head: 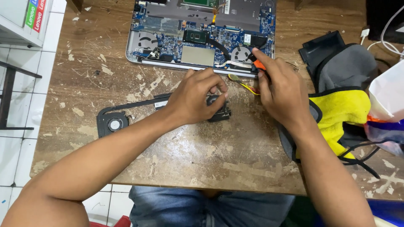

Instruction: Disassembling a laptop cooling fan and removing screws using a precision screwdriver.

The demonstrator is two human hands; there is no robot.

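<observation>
Scarred wood makes up the bench (202,159), its paint flaked off in pale patches, with white floor tiles (17,138) off its left edge. Nearest, past the bench's front edge, blue jeans (202,206) show. Mid-bench, the left hand (195,101) curls over a small black part (221,112), fingers pinched narrow on its top. From that part a thin black pipe (139,102) runs left to a round fan (112,124) near the left edge. Just beside it, the right hand (282,90) grips an orange-handled tool (257,64), fingers closed around it, forefinger stretched along it toward the far side. Yellow and red wires (244,86) lie between the two hands. Toward the right edge sits a yellow and grey cloth (341,109). Farthest, at the back edge, an opened laptop (202,38) shows its blue circuit board and two fans.
</observation>
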